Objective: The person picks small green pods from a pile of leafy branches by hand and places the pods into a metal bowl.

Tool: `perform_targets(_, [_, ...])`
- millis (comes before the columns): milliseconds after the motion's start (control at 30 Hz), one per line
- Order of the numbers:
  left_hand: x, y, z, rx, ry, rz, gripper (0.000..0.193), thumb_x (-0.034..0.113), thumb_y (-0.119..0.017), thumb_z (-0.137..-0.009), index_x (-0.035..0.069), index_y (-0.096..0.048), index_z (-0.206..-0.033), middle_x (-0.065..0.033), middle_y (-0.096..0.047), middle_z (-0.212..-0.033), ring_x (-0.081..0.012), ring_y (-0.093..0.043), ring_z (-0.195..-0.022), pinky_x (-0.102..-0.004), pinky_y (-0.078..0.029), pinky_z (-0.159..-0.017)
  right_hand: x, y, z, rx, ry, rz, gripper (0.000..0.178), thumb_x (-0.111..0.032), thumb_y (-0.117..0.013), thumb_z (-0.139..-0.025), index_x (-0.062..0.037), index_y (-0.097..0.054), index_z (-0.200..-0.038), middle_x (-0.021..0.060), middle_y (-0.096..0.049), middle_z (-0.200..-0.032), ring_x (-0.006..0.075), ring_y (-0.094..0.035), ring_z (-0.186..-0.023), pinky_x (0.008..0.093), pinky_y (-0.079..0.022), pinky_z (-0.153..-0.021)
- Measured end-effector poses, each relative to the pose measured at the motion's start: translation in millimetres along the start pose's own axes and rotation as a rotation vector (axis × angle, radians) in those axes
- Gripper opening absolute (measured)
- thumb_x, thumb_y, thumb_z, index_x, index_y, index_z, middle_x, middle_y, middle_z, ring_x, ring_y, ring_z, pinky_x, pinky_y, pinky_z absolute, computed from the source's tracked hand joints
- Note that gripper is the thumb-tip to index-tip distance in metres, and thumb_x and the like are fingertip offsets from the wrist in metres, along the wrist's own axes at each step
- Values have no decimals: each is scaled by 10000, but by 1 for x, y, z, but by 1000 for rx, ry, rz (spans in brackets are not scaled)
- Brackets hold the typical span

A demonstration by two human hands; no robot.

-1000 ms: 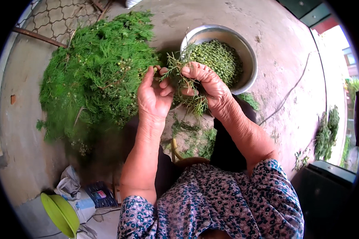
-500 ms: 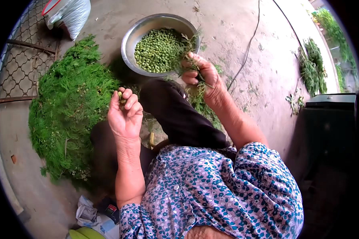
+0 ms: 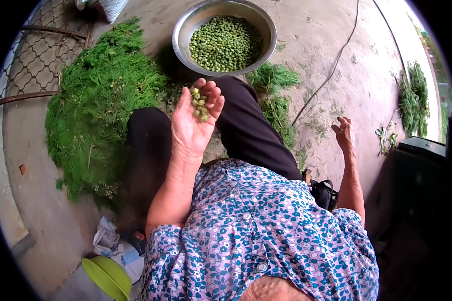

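Note:
Several small yellow-green seed cones (image 3: 200, 106) lie in the cupped palm of my left hand (image 3: 191, 123), its fingers curled up around them. Just beyond that hand stands a round metal basin (image 3: 183, 57), partly filled with a heap of similar green cones (image 3: 226, 44). Out to the right, above the floor, my right hand (image 3: 345, 134) has its fingers apart, with nothing visible in it. Cut green sprigs (image 3: 278, 78) lie on the floor between the basin and my right hand.
On the left a large pile of feathery green branches (image 3: 95, 110) reaches my knee. A cable (image 3: 331, 70) runs along the concrete floor. At right are more cut branches (image 3: 414, 100) and a dark box (image 3: 422, 150). A lime-green basin (image 3: 108, 276) sits lower left.
My right hand has let go of the sprig and swung down to the right, away from the basin. My left hand has turned palm up, moved right, and now shows the cones it holds.

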State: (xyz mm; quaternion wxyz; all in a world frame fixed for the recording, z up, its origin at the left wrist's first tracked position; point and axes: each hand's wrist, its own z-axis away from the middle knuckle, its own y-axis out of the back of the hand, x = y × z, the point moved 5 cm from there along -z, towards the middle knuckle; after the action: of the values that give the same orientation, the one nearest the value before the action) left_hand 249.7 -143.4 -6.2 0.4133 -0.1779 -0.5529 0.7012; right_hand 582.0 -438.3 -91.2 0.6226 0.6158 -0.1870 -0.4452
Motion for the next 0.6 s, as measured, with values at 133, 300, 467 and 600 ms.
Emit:
perform_targets(133, [-7,1,9,14,-2,-59,340,300,-381,-933,5,-499,-1052,-137,-567,-1027,-257,-556,-971,-409,-461,-881,-135,39,20,191,184,-562,219,-73,-648,-734,-36,-623,-949,91,-613,-876,197,-596,-803,286,-457,-719])
perform_targets(300, [-13,12,29,139,26,-197,372,325,-362,-937,10,-497,-1082,-144,-573,-1047,-266,-567,-959,-404,-458,-889,-310,45,72,151,770,-773,263,3,-664,-645,-46,-623,-900,143,-562,-981,285,-536,-913,341,-434,-781])
perform_targets(467, [-8,44,46,-35,127,-79,386,395,-422,-907,67,-525,-1083,-61,-575,-1007,-184,-558,-904,-315,-481,-761,-370,9,98,94,1021,-670,269,-46,-671,-609,-69,-619,-871,152,-535,-1035,315,-502,-977,389,-413,-813])
perform_targets(600, [-3,44,62,323,-26,-329,400,402,-406,-912,57,-520,-1080,-56,-571,-983,-178,-539,-949,-343,-455,-831,-370,-19,95,113,1030,-774,206,-58,-655,-687,-37,-596,-883,102,-596,-855,248,-580,-789,354,-465,-707])
